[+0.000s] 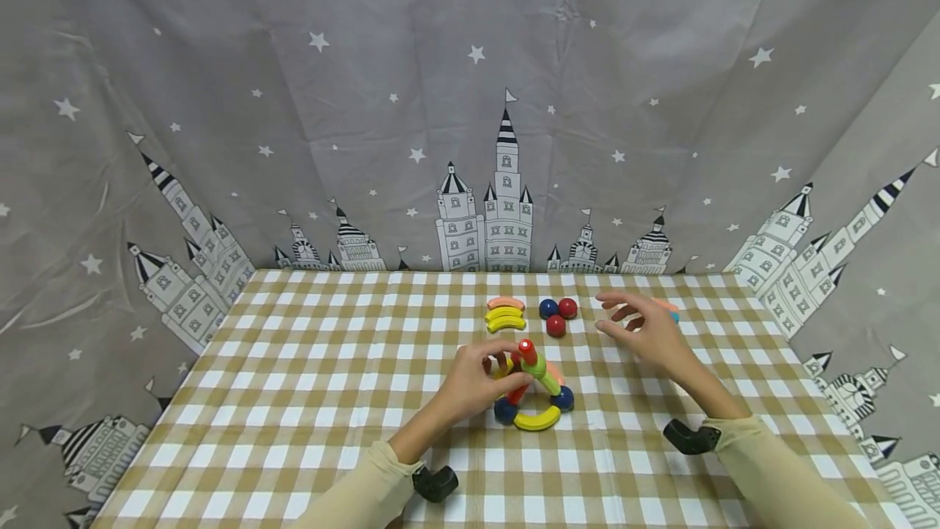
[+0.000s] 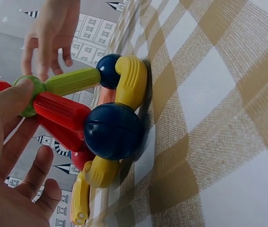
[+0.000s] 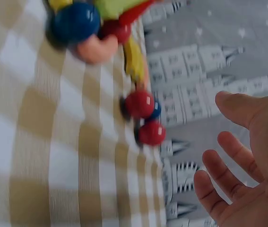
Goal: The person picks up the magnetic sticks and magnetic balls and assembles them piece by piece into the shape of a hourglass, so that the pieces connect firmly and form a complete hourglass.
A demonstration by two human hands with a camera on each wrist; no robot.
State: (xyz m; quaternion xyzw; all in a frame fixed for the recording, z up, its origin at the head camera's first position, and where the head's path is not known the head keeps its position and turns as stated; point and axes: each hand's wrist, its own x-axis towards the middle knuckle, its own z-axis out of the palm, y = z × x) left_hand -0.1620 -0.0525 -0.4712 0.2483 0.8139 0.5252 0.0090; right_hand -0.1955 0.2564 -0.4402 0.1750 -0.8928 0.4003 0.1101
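My left hand [image 1: 473, 382] pinches the green ball [image 2: 38, 86] at the top of a small magnetic ball-and-rod frame. A red rod [image 1: 527, 351] points up from that ball; a light green rod [image 2: 72, 81] and red rods [image 2: 60, 111] slope down from it. Its base is a ring of balls and curved bars, with a dark blue ball [image 2: 114, 131] and a yellow curved bar [image 1: 538, 419] at the near side. Over the table's right part, my right hand [image 1: 649, 337] hovers with fingers spread and loosely bent, holding nothing in the right wrist view [image 3: 247, 175].
Behind the frame lie two red balls [image 1: 556, 326] and a blue ball [image 1: 548, 308], grouped together. Left of them are yellow curved bars [image 1: 505, 322] and a salmon one [image 1: 505, 302]. Salmon and blue pieces [image 1: 675, 317] are partly hidden behind my right hand. A grey curtain [image 1: 411, 104] backs the checked tablecloth.
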